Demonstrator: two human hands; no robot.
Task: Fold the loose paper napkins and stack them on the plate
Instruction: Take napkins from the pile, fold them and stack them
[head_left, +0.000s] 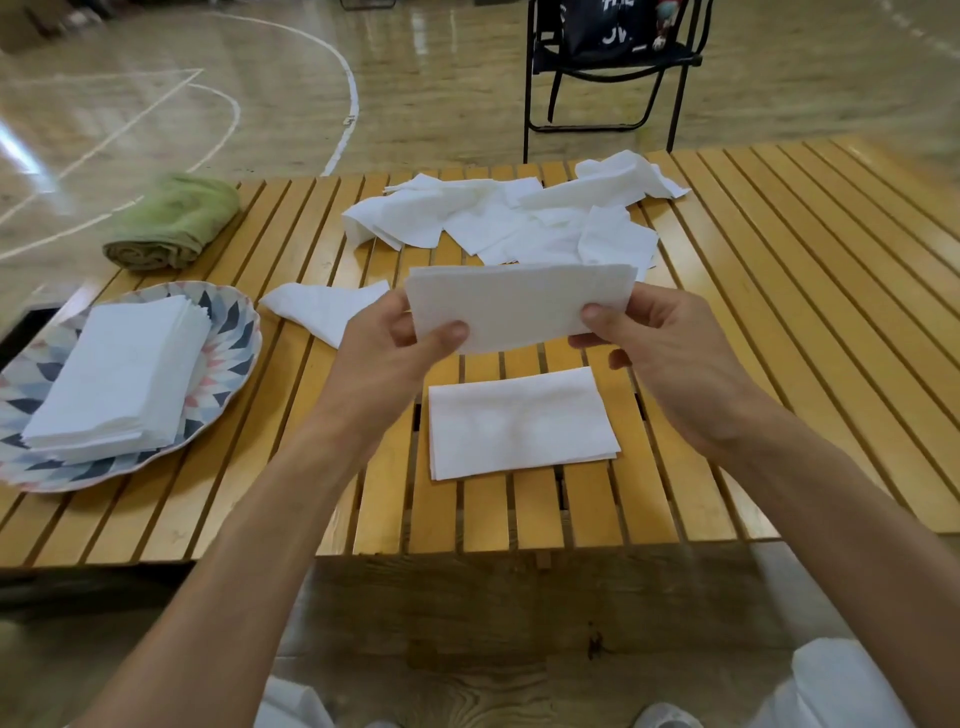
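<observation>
A white paper napkin (519, 304), folded into a long rectangle, hangs in the air above the slatted wooden table (779, 312). My left hand (400, 353) pinches its left end and my right hand (660, 343) pinches its right end. Below it on the table lies a folded napkin (522, 421). A patterned plate (234, 332) at the left carries a stack of folded napkins (119, 379). A heap of loose napkins (519, 218) lies at the far side, and one crumpled napkin (322, 306) lies between the heap and the plate.
A rolled green towel (171, 223) lies on the table's far left corner. A black folding chair (608, 67) stands on the gym floor beyond the table. The table's near edge runs just above my knees.
</observation>
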